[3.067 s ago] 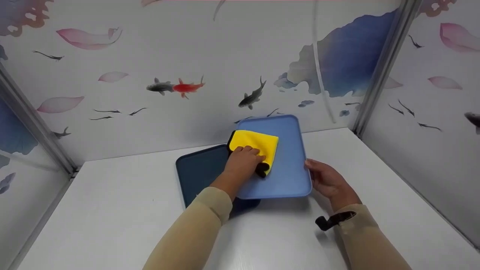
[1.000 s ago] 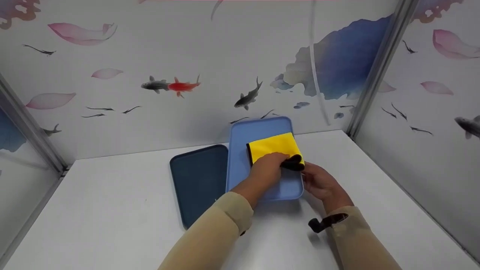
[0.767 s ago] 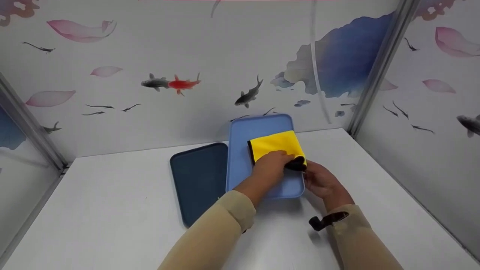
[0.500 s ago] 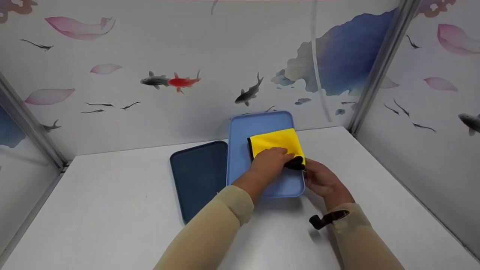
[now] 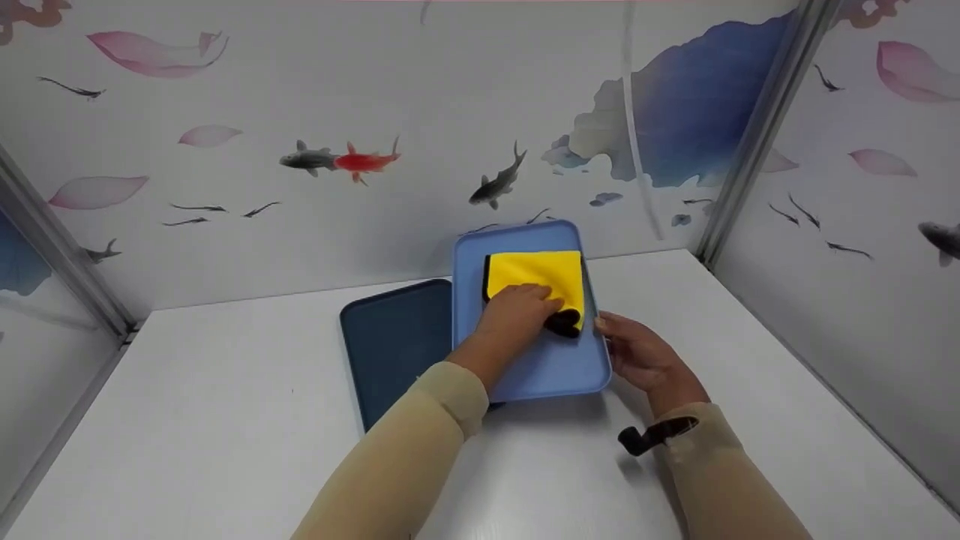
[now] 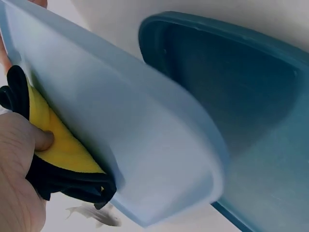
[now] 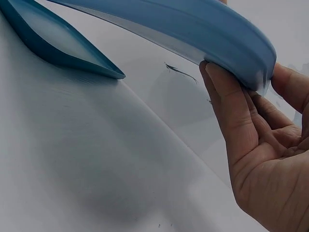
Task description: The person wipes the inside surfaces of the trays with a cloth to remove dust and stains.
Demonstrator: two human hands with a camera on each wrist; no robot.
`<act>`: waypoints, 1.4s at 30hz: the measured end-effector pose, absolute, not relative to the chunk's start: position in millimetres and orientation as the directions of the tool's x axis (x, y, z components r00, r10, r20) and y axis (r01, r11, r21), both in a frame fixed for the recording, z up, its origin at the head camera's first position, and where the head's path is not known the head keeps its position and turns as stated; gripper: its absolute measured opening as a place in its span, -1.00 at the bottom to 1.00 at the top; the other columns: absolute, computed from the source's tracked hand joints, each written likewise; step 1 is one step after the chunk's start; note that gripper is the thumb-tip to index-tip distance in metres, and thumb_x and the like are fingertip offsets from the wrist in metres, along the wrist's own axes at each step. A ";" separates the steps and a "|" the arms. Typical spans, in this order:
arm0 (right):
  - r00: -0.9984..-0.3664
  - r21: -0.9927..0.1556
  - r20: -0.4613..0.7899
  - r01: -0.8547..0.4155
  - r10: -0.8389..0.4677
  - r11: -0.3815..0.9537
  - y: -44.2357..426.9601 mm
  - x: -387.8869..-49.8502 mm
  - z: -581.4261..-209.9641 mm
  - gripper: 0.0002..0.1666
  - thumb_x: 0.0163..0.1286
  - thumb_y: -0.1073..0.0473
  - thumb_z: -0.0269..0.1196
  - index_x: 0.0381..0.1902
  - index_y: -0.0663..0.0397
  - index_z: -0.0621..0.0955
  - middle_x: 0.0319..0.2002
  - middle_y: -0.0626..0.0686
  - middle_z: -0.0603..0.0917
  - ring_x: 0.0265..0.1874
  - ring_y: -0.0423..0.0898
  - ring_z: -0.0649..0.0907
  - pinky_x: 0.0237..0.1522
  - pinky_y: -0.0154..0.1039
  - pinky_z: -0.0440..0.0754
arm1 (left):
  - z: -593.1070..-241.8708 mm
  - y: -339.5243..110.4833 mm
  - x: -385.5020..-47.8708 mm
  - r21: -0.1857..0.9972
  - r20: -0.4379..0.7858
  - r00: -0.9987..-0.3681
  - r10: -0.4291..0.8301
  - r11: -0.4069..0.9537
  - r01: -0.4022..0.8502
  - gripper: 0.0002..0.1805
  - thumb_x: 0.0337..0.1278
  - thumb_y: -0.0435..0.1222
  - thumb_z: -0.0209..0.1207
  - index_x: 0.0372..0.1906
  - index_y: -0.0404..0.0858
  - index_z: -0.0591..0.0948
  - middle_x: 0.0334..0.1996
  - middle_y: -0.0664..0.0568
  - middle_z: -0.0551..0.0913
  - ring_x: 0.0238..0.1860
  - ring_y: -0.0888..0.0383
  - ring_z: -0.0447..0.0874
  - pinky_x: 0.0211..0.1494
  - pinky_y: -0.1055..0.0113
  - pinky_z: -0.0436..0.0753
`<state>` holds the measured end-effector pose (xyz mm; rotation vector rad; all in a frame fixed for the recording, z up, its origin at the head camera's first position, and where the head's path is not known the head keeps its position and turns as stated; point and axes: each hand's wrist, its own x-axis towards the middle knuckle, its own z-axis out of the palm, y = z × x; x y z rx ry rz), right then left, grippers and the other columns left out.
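Observation:
A light blue tray (image 5: 540, 367) is held tilted above the table in the head view. My right hand (image 5: 649, 360) grips its right edge, thumb at the rim and fingers beneath, as the right wrist view shows on the tray's underside (image 7: 193, 29). My left hand (image 5: 517, 319) holds a folded yellow cloth (image 5: 536, 270) with black edging against the tray's face. In the left wrist view the thumb lies over the cloth (image 6: 63, 145); the other fingers are mostly hidden.
A dark teal tray (image 5: 394, 345) lies on the white table (image 5: 225, 420) to the left, partly behind the blue tray and left arm. A white wall (image 5: 420, 90) with painted fish stands behind. A dark strap (image 5: 660, 435) circles the right wrist.
The left hand and cloth went right across the tray to its right edge, then came back left a little. The blue tray shifted and tilted slightly; the right hand stayed at its edge.

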<state>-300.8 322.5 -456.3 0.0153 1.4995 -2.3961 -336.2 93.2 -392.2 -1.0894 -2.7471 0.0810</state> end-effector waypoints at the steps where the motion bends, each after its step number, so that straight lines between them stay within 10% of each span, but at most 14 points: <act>1: -0.951 -0.874 -0.172 0.268 -0.257 -0.405 322.1 -300.8 -456.0 -0.70 0.65 0.18 0.05 0.01 -0.02 0.73 -0.10 -0.03 0.76 -0.20 -0.18 0.71 -0.11 -0.33 0.78 | -392.5 91.5 -337.1 -0.123 0.156 -0.714 0.683 0.730 0.672 -0.51 0.56 -0.34 0.08 0.45 0.09 0.53 0.37 0.13 0.60 0.41 0.14 0.53 0.55 0.24 0.44; 42: -0.954 -0.917 -0.120 0.213 -0.275 -0.337 320.0 -300.9 -459.9 -0.68 0.61 0.23 0.05 0.01 -0.05 0.74 -0.06 -0.01 0.79 -0.07 -0.10 0.73 0.00 -0.20 0.74 | -403.0 50.3 -362.5 -0.021 0.181 -0.864 0.470 0.880 0.474 -0.40 0.47 -0.36 0.18 0.53 0.01 0.44 0.46 0.02 0.52 0.49 0.01 0.46 0.61 0.08 0.35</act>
